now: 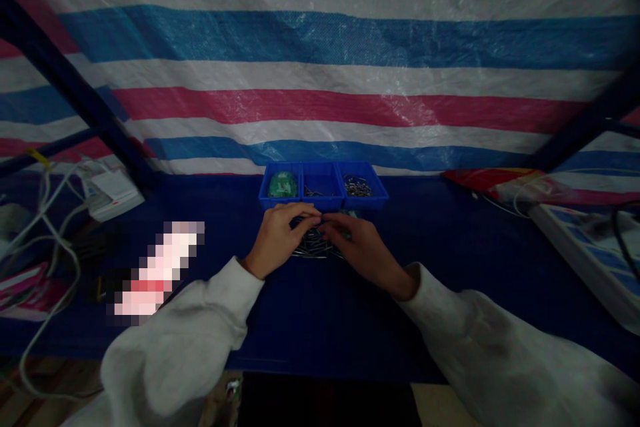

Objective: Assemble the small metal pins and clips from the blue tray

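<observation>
A pile of thin metal pieces [311,245] lies on the blue table, in front of three blue bins. Over the pile's left side is my left hand [283,232], its fingers closed together at the tips. My right hand [364,247] comes in from the right, fingers bent and nearly meeting the left fingertips. Whatever is pinched between them is too small to make out. The left bin holds a green packet [283,185]. A few metal pieces lie in the middle bin [323,187], and more fill the right bin [357,186].
White cables and a white power strip [114,193] lie at the left, near a blurred bright object [160,270]. At the right are a red package [493,179] and a large white box [585,260]. A striped sheet [330,100] hangs behind the blue table [320,320].
</observation>
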`<move>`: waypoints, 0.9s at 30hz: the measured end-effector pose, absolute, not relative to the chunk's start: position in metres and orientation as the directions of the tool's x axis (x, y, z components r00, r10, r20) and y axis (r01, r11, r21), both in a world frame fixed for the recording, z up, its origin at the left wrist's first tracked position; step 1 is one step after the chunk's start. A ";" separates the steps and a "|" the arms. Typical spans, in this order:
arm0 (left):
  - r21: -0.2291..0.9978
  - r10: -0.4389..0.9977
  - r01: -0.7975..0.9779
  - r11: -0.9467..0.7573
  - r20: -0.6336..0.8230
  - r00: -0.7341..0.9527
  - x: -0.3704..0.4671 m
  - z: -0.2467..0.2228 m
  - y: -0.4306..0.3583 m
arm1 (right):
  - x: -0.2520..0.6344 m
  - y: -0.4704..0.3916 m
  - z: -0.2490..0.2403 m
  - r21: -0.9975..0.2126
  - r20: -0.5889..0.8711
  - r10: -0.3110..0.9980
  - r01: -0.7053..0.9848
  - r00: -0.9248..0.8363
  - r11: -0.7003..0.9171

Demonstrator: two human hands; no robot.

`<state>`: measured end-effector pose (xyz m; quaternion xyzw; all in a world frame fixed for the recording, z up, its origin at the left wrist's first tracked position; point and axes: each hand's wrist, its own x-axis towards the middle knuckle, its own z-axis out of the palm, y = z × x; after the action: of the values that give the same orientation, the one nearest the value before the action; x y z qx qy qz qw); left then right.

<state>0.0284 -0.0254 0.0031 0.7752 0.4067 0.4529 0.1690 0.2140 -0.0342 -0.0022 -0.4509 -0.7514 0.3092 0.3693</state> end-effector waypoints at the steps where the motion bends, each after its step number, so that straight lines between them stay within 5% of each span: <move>1: 0.644 0.783 0.455 -0.615 0.571 0.249 0.029 0.003 -0.025 | 0.213 -0.034 -0.002 -0.791 0.288 0.893 0.441 -0.345 0.425; 9: 0.676 0.764 0.361 -0.643 0.598 0.241 0.031 0.005 -0.026 | 0.212 -0.030 0.011 -0.800 0.288 0.854 0.381 -0.433 0.463; 15: 0.627 0.798 0.522 -0.578 0.568 0.202 0.023 0.010 -0.022 | 0.215 0.009 0.025 -0.462 0.481 0.795 0.664 -0.370 0.588; 22: 0.687 0.775 0.502 -0.526 0.144 0.615 -0.002 0.025 -0.025 | 0.204 0.022 0.026 -0.255 0.557 0.759 0.801 -0.337 0.542; 27: 0.539 0.742 0.615 -0.576 0.029 0.669 -0.001 0.017 -0.030 | 0.219 -0.015 0.008 -0.253 0.463 0.689 0.662 -0.558 0.705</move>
<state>-0.0012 -0.0302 0.0175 0.8785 0.3863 0.1270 0.2508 0.2193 -0.0154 0.0083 -0.3829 -0.8821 0.0247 0.2731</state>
